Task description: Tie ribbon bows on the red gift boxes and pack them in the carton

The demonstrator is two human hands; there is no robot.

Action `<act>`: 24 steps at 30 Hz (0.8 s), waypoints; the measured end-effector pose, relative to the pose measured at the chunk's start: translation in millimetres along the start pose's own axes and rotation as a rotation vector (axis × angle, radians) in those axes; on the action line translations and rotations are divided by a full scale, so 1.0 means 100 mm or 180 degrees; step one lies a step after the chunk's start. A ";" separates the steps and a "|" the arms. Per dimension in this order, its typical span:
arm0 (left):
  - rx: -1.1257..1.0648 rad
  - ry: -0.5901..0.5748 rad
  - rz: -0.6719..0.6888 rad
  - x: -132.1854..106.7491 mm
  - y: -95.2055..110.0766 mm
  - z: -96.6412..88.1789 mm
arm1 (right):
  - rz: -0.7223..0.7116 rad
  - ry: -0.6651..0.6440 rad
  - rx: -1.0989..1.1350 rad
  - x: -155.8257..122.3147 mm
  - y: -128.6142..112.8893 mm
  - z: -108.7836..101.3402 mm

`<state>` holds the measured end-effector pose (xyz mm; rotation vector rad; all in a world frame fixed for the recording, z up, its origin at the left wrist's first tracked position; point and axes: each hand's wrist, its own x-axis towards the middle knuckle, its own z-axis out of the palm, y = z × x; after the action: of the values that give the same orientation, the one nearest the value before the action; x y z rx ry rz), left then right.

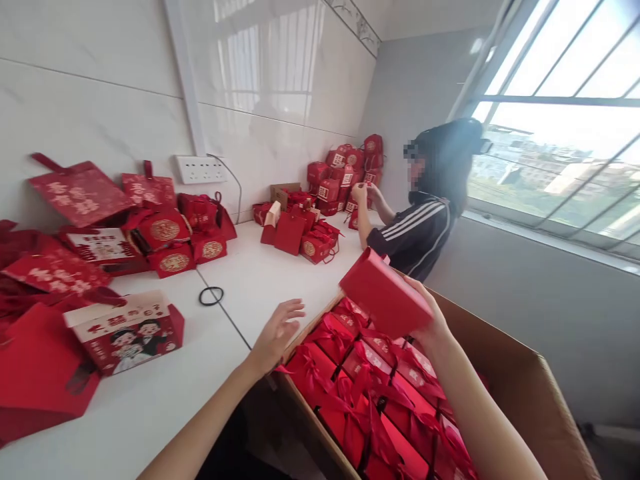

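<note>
White table (150, 403), piled red boxes (163, 230), couple-printed carton (133, 337), thin black ring (210, 305)

Left hand (277, 337) half-curled, right hand (433, 321) in grip

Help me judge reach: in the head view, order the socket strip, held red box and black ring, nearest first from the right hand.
1. Red box: held in the right hand.
2. Black ring: to the left, on the table.
3. Socket strip: beyond the ring, on the wall.
</note>
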<state>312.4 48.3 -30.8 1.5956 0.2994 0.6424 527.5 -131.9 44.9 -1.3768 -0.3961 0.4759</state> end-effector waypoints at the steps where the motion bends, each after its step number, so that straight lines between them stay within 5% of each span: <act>1: 0.0227 0.0154 -0.0136 0.06 -0.10 -0.05 | 0.0097 0.0133 0.0112 0.03 -0.01 -0.13; 8: 0.0822 0.0440 -0.0467 0.24 -0.55 -0.33 | 0.0307 0.0661 0.0414 -0.13 0.06 -0.81; 12: 0.0937 0.0355 -0.0496 0.19 -0.55 -0.35 | -0.0258 0.1750 0.0360 -0.21 0.12 -1.20; 16: 0.1186 0.0249 -0.0615 0.17 -0.56 -0.34 | -0.0664 0.2859 -0.1777 -0.25 0.21 -1.58; 19: 0.1355 0.0159 -0.0645 0.17 -0.57 -0.34 | -0.0149 0.2711 -0.3049 -0.19 0.37 -1.68; 24: 0.1578 0.0092 -0.0542 0.15 -0.53 -0.32 | 0.0261 0.2278 -0.3285 0.18 0.72 -1.54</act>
<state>316.2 89.9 -78.3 2.0054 0.6467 0.4802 617.8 -241.5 -49.9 -2.4370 0.0473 -0.2430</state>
